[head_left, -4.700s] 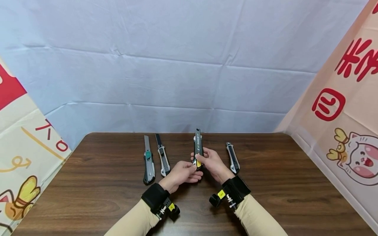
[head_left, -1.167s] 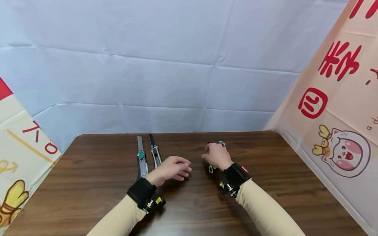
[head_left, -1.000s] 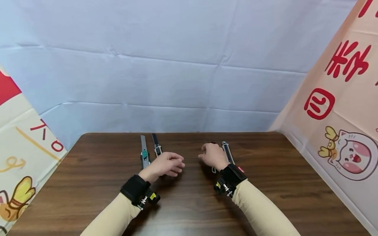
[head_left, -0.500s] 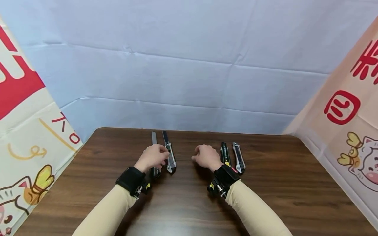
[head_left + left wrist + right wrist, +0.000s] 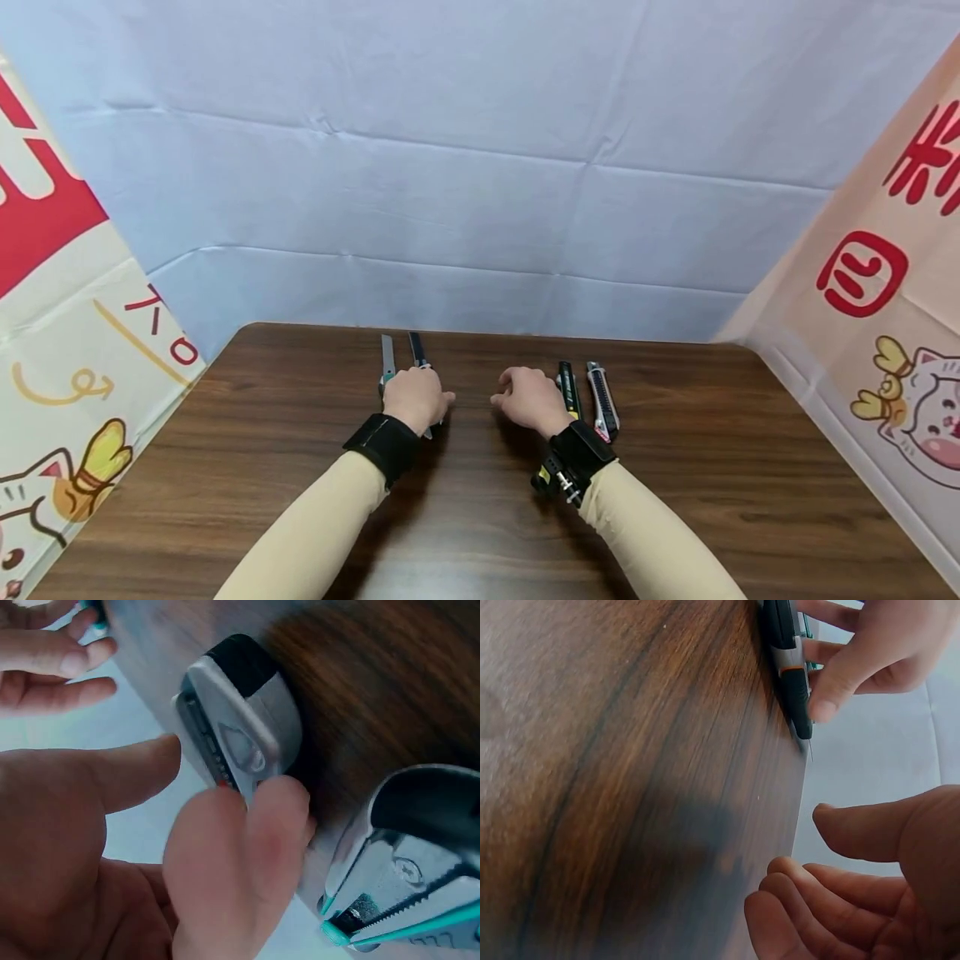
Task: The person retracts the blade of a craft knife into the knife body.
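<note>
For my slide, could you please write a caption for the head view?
Left hand grasping a silver utility knife; right hand open beside two others on the wooden table.

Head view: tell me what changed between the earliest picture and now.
Both hands let go of the black-and-yellow knife; it now lies on the table beside the silver-black knife. The right hand hovers empty. The left hand moved left and touches the grey knife with its fingers. The green-trimmed knife stayed put.
</note>
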A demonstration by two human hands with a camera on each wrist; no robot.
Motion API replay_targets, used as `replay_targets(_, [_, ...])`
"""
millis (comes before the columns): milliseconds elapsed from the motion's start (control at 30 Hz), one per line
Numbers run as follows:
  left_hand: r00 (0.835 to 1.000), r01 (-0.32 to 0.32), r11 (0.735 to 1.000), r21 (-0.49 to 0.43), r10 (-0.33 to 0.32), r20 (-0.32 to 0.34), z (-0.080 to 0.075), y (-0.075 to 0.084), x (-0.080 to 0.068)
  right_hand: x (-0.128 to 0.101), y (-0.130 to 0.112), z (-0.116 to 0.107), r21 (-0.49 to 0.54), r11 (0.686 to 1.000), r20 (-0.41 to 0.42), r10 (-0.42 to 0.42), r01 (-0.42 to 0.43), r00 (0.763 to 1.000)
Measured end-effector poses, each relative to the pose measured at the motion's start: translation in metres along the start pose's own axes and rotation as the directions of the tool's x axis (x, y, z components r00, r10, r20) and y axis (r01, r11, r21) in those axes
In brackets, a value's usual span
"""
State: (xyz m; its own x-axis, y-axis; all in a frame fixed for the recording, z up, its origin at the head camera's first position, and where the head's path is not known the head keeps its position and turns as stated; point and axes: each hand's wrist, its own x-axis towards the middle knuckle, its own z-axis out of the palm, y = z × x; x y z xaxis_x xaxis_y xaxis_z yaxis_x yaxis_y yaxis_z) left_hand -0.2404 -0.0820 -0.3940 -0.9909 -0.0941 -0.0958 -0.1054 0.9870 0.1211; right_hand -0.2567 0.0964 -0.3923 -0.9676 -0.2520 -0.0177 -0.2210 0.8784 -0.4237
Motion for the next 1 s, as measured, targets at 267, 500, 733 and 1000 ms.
replay_targets(267, [0.999, 0.022, 1.000, 0.011, -0.022, -0.027, 0.0018, 0.0037, 0.0018, 0.0013, 0.0037, 0.0013, 0.003, 1.000, 0.007, 0.006, -0.006, 1.000])
replay_targets(500, [1.000, 0.011, 0.998, -0.054, -0.011, -0.016, 0.0049, 0.0003, 0.0036, -0.0017, 0.0036, 0.0009, 0.015, 1.000, 0.015, 0.016, -0.016, 1.000])
replay_targets(733, [1.000, -0.027, 0.997, -0.073, 0.026, -0.018, 0.0070, -0.0016, 0.0011, -0.0033, 0.0044, 0.0002, 0.028, 0.999, 0.017, 0.020, -0.020, 1.000])
replay_targets(1000, [0.997, -0.060, 0.990, -0.129, 0.054, -0.047, 0.0022, 0.0008, -0.0050, -0.0033, 0.0073, -0.0031, 0.060, 0.998, 0.021, 0.001, -0.002, 1.000])
